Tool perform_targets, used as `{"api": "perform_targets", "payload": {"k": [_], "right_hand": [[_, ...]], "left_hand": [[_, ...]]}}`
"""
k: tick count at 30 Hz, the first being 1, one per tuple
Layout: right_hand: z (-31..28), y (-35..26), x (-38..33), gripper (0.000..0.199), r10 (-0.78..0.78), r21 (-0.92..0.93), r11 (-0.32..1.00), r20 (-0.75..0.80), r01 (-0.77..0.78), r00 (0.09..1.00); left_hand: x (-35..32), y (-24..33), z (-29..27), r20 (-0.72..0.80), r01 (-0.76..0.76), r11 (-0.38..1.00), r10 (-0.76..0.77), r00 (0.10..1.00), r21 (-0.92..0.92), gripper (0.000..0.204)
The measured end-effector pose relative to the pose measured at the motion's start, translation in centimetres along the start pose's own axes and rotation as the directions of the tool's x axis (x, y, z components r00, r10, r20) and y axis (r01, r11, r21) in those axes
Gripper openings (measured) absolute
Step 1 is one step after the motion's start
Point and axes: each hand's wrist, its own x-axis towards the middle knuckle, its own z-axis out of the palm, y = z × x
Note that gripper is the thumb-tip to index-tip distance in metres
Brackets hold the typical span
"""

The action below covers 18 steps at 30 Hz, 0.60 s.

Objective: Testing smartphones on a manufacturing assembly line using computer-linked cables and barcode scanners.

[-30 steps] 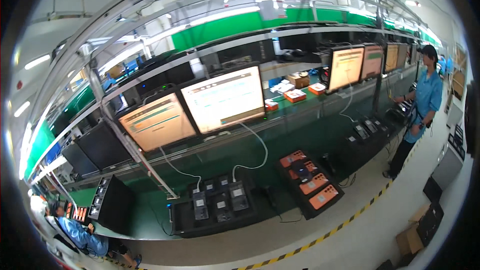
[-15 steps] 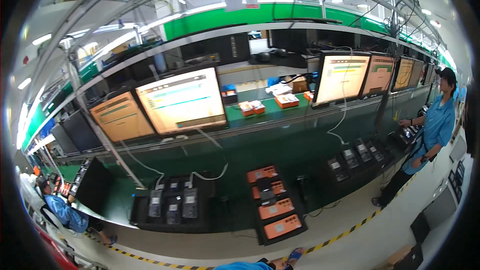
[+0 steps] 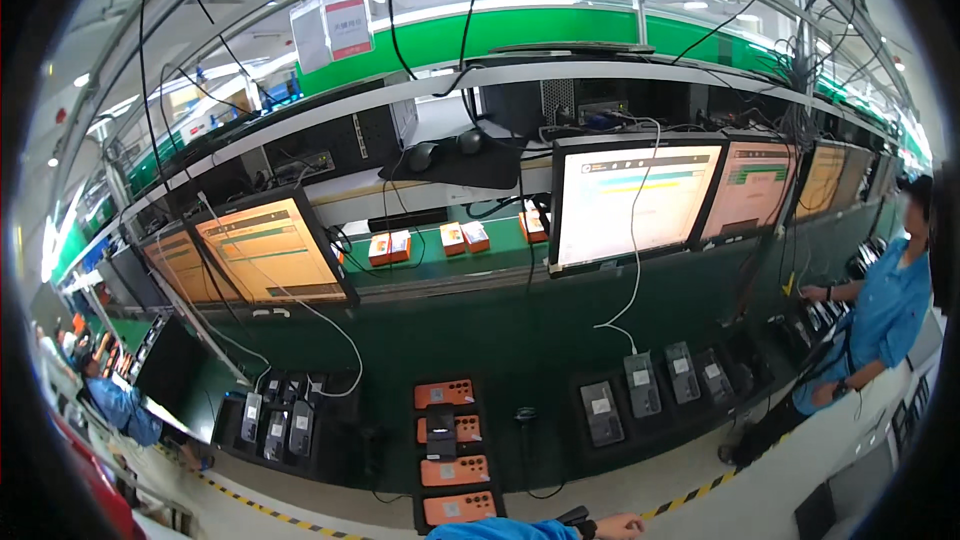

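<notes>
Orange phones, four in a column, lie on a black tray at the middle of the front edge of the green table. A small dark device rests across the second phone from the far end. Right of the tray, past that same edge, the person's hand, seemingly the left hand, shows low over the floor, below a blue sleeve. Whether its grip is clenched or released cannot be told at this size; no object shows in it. The right hand is out of view.

Grey phones stand in a row toward the table's right end, and clear-cased phones stand in a group toward its left end. Lit screens line the far side, with orange-and-white boxes between them. At the right end stands a co-worker in blue, one arm over the table.
</notes>
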Motion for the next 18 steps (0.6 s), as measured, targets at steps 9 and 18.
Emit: {"api": "perform_targets", "payload": {"k": [9,18], "right_hand": [[-11.9,-16.1,12.2,0.037,0.001,-0.190,0.982,0.040,0.006,0.999],[-6.0,-40.1,20.4,0.025,-0.636,0.010,0.758,0.231,0.652,0.736]], "left_hand": [[4.5,2.0,-2.5,-0.332,0.233,0.968,-0.250,0.910,-0.091,0.029],[4.5,27.3,-4.1,-0.251,0.220,0.938,-0.152,0.956,0.269,0.023]]}}
